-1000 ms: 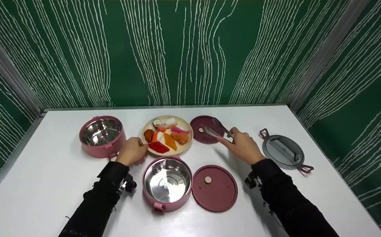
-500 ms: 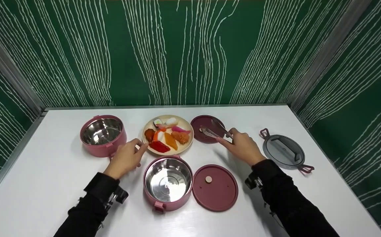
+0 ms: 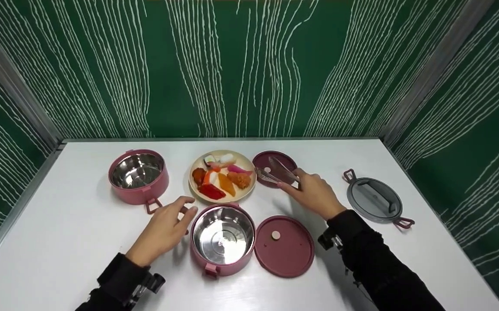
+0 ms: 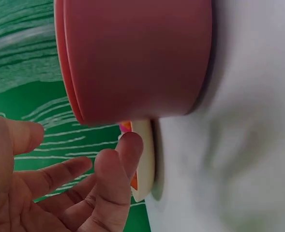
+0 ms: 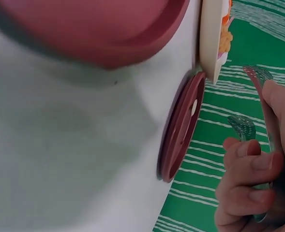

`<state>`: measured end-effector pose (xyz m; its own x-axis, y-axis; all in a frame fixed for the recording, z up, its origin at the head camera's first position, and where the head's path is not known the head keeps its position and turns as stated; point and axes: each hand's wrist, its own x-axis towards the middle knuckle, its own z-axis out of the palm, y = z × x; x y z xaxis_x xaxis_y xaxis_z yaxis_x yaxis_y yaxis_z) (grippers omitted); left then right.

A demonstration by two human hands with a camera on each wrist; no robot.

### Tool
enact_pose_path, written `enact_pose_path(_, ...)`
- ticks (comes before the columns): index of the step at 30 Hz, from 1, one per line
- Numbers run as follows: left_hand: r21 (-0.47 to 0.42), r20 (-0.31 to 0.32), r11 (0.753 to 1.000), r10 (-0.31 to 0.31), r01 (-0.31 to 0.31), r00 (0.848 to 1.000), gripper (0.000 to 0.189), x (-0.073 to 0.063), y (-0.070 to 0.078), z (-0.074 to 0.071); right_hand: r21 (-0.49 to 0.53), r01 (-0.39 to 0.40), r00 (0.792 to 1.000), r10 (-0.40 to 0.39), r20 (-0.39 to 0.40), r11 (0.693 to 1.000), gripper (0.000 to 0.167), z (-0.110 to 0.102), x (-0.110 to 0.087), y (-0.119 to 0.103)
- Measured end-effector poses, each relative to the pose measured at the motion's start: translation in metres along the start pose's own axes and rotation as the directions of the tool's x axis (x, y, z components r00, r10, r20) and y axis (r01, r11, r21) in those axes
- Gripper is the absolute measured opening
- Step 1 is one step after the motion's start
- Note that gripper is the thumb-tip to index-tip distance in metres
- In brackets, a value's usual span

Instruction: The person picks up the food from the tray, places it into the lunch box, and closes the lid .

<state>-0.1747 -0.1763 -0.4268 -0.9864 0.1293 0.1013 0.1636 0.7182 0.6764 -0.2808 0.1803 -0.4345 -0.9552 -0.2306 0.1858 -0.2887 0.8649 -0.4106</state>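
Observation:
My right hand (image 3: 316,194) grips metal tongs (image 5: 265,106); their perforated tips are apart and overlap the small maroon lid (image 3: 260,160) in the head view. My left hand (image 3: 163,231) holds nothing; its fingers are loosely bent beside the front pink pot (image 3: 223,268). That pot has a bare steel inside and fills the top of the left wrist view. Just beyond it, the round cream plate (image 3: 241,195) carries several foods, among them a red piece (image 3: 212,191), an orange-yellow slice (image 3: 226,184), a fried piece (image 3: 238,179) and a sushi roll (image 3: 209,160).
A second pink pot (image 3: 137,197), steel-lined, stands at the back left with its side latch hanging down. A larger maroon lid (image 3: 285,255) lies right of the front pot. Farther right is a grey lid (image 3: 374,199) with a handle and two pink clips. Green walls surround the table (image 3: 81,242).
My left hand has drawn back from the plate's left edge toward me, and its fingers have spread. The tongs in my right hand have shifted slightly left toward the plate.

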Motion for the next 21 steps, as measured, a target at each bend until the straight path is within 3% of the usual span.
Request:
enact_pose_path(7,-0.052,0.050,0.999,0.009,-0.007,0.999,0.040,-0.021,0.001,0.007,-0.019,0.044,0.999,-0.043,0.019,0.999,0.052,0.006,0.001,-0.013)
enact_pose_path(15,-0.024,-0.002,0.999,0.043,-0.043,0.999,0.045,-0.039,-0.003,0.020,-0.106,0.094,0.995,-0.092,0.025,0.990,0.053,0.016,0.005,-0.028)
enact_pose_path(21,-0.038,-0.016,0.997,0.066,-0.067,0.998,0.046,-0.043,-0.006,0.027,-0.130,0.095,0.995,-0.092,0.033,0.987,0.053,0.021,0.009,-0.034)
